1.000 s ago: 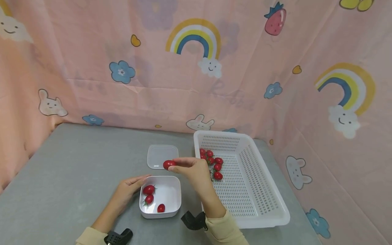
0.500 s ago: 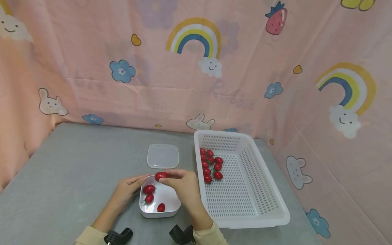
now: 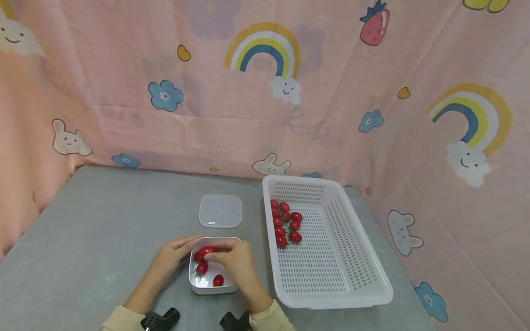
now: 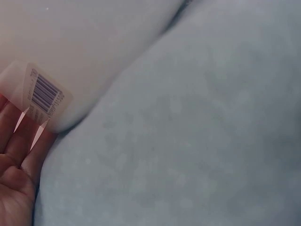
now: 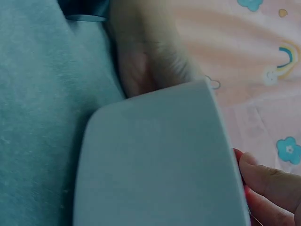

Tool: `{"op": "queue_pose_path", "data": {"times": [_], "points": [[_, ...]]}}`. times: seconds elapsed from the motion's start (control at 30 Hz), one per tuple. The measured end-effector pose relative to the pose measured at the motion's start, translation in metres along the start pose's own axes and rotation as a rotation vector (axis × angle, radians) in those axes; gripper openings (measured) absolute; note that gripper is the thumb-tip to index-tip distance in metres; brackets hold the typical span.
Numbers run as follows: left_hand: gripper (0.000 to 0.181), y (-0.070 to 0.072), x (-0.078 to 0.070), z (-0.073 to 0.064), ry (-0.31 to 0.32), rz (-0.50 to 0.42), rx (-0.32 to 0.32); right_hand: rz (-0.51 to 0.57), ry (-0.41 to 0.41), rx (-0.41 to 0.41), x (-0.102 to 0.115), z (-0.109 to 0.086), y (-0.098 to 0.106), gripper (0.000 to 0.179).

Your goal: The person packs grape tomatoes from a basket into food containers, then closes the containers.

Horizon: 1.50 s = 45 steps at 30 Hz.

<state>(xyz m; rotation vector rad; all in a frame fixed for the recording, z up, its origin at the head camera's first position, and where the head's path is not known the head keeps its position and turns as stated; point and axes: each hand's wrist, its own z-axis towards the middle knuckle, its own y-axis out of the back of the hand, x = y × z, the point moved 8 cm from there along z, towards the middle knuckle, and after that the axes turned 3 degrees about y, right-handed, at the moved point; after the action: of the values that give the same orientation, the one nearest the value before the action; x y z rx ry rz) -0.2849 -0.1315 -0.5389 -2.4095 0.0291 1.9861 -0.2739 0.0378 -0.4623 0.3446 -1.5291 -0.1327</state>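
Tomato (image 3: pixel 209 249) pinched by right hand (image 3: pixel 237 263) over box (image 3: pixel 213 290) between hands | box touched by left hand (image 3: pixel 170 258), fingers extended | judged light, slick, easily bruised; best held gently around its middle

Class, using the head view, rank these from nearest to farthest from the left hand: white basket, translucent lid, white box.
1. White box: touching the left hand, on its right.
2. Translucent lid: ahead and right, beyond the box.
3. White basket: farthest right.
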Motion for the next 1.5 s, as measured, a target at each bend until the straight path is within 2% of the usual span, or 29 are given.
{"op": "queue_pose_path", "data": {"times": [0.23, 0.47, 0.7, 1.0, 1.1, 1.27, 1.5], "points": [[0.039, 0.001, 0.0, 0.0, -0.002, 0.012, -0.011, -0.079, -0.002, -0.003, -0.002, -0.003, -0.009, 0.022], [0.037, -0.001, -0.001, 0.001, -0.02, -0.005, -0.001, -0.092, 0.107, -0.01, 0.001, -0.004, -0.017, 0.022], [0.036, -0.001, -0.002, 0.0, -0.025, 0.0, -0.005, -0.103, 0.004, -0.016, -0.009, -0.005, -0.02, 0.025], [0.036, -0.001, -0.002, 0.0, -0.028, -0.004, -0.004, -0.146, 0.019, -0.017, -0.009, -0.004, -0.019, 0.025], [0.038, -0.001, -0.002, 0.0, -0.024, -0.003, 0.002, -0.118, 0.008, -0.018, -0.008, -0.003, -0.016, 0.024], [0.039, 0.0, 0.0, 0.0, 0.002, 0.016, -0.01, -0.042, 0.018, -0.015, 0.007, -0.002, -0.008, 0.023], [0.04, 0.001, 0.001, 0.0, 0.026, 0.044, -0.022, -0.002, 0.099, -0.039, 0.042, 0.003, 0.012, 0.022]]}}
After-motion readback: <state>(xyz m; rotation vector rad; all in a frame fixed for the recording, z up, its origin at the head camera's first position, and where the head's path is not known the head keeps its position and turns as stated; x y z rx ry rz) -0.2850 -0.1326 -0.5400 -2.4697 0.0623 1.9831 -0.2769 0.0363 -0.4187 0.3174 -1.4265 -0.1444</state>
